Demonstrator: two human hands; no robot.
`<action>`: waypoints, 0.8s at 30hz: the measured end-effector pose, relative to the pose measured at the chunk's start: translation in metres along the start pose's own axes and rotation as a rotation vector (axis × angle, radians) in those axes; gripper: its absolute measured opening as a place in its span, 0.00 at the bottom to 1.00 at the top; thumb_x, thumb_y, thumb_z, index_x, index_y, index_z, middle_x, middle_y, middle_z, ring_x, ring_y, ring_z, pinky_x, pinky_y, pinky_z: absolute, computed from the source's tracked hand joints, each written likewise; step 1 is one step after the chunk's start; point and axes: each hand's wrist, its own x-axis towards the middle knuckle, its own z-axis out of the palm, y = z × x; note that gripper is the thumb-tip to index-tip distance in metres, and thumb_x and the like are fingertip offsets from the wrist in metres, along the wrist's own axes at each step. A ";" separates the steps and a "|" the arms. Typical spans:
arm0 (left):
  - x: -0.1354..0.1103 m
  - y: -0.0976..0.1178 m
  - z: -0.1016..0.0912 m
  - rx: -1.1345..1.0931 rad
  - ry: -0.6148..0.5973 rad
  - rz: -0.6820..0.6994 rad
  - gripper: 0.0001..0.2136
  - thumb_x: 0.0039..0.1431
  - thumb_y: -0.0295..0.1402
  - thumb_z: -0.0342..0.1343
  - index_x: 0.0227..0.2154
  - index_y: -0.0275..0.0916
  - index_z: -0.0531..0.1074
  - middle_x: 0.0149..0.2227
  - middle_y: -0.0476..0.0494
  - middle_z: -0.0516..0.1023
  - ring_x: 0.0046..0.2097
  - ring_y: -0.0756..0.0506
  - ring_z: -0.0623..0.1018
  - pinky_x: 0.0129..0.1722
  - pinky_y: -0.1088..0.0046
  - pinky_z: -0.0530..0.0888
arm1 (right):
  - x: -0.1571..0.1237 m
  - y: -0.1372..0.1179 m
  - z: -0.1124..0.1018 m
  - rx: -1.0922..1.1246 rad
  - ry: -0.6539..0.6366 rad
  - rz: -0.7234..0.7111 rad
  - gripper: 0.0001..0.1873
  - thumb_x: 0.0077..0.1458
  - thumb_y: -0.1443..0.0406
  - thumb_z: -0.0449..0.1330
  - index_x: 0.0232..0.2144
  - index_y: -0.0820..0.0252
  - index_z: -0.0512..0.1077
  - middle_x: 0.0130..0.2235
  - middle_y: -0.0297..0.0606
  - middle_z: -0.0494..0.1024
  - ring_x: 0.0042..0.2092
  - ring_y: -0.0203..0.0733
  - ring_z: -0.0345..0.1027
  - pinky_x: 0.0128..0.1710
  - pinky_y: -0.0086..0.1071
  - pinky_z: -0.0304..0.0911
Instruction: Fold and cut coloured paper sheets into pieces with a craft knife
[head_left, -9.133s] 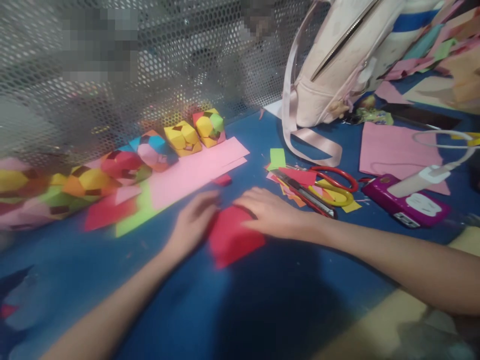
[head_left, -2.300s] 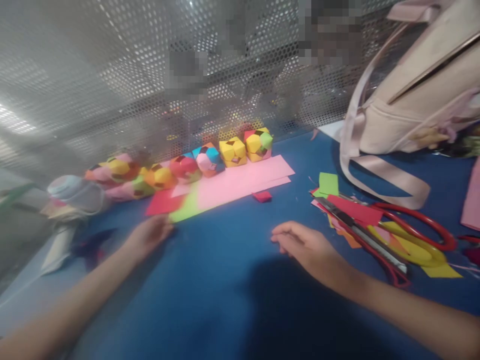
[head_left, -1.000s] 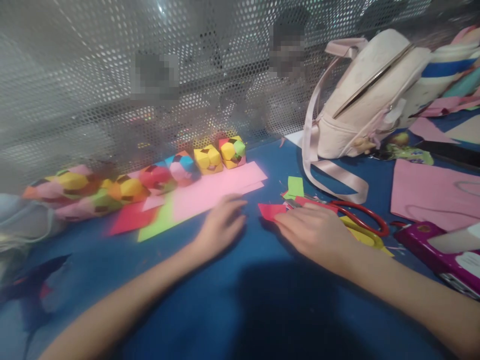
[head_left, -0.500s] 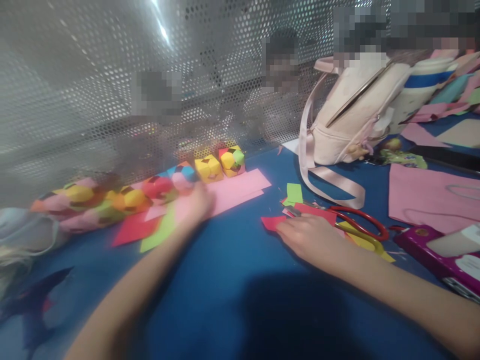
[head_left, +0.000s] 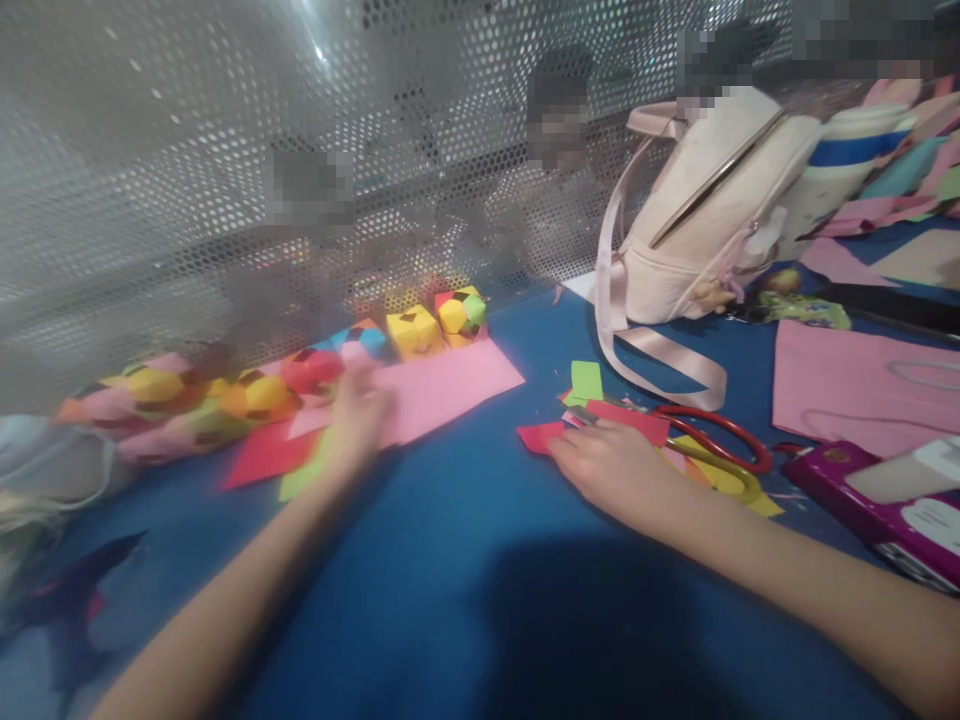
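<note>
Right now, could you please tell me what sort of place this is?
Probably a papercraft workspace: folded paper cubes stand by a perforated screen, with pink paper and scissors on a blue tabletop.

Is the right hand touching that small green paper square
Apart. In the head view, the green paper square lies beyond the right hand, with part of a red scrap showing between them.
</note>
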 end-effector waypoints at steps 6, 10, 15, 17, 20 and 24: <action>-0.045 -0.002 -0.047 -0.210 -0.069 -0.166 0.22 0.38 0.28 0.60 0.42 0.37 0.69 0.25 0.55 0.67 0.23 0.53 0.68 0.21 0.79 0.63 | -0.008 0.007 -0.011 -0.002 0.099 0.090 0.23 0.52 0.78 0.51 0.50 0.65 0.70 0.41 0.49 0.79 0.40 0.51 0.75 0.37 0.39 0.67; -0.066 -0.009 -0.057 -0.297 -0.173 -0.414 0.23 0.33 0.28 0.64 0.39 0.38 0.71 0.20 0.57 0.67 0.21 0.53 0.67 0.19 0.82 0.62 | -0.014 0.005 -0.023 0.185 0.293 0.062 0.18 0.58 0.72 0.50 0.48 0.67 0.71 0.44 0.51 0.79 0.43 0.51 0.74 0.40 0.41 0.69; -0.070 -0.020 -0.067 -0.375 -0.370 -0.413 0.21 0.32 0.26 0.66 0.35 0.39 0.72 0.22 0.55 0.71 0.22 0.54 0.70 0.21 0.81 0.66 | -0.014 -0.014 -0.022 0.490 0.281 0.018 0.12 0.60 0.68 0.54 0.44 0.64 0.74 0.43 0.44 0.80 0.46 0.45 0.74 0.47 0.38 0.69; -0.068 -0.019 -0.065 -0.340 -0.460 -0.317 0.21 0.35 0.27 0.66 0.37 0.40 0.73 0.28 0.52 0.74 0.24 0.53 0.71 0.22 0.81 0.67 | -0.012 -0.024 -0.020 0.576 0.242 -0.003 0.13 0.60 0.66 0.55 0.45 0.64 0.73 0.45 0.45 0.79 0.49 0.46 0.72 0.50 0.40 0.68; -0.064 -0.006 -0.052 -0.174 -0.641 -0.078 0.19 0.41 0.27 0.64 0.40 0.42 0.74 0.36 0.49 0.75 0.30 0.53 0.72 0.26 0.80 0.69 | -0.006 -0.039 -0.019 0.710 0.142 0.035 0.18 0.58 0.61 0.58 0.48 0.64 0.72 0.50 0.47 0.77 0.51 0.48 0.71 0.51 0.43 0.66; -0.059 0.028 -0.018 -0.032 -0.903 0.188 0.21 0.51 0.28 0.57 0.50 0.42 0.69 0.36 0.49 0.73 0.30 0.53 0.70 0.26 0.79 0.68 | 0.003 -0.051 -0.022 0.994 -0.081 0.288 0.21 0.53 0.58 0.60 0.49 0.60 0.71 0.46 0.42 0.79 0.41 0.45 0.72 0.42 0.40 0.66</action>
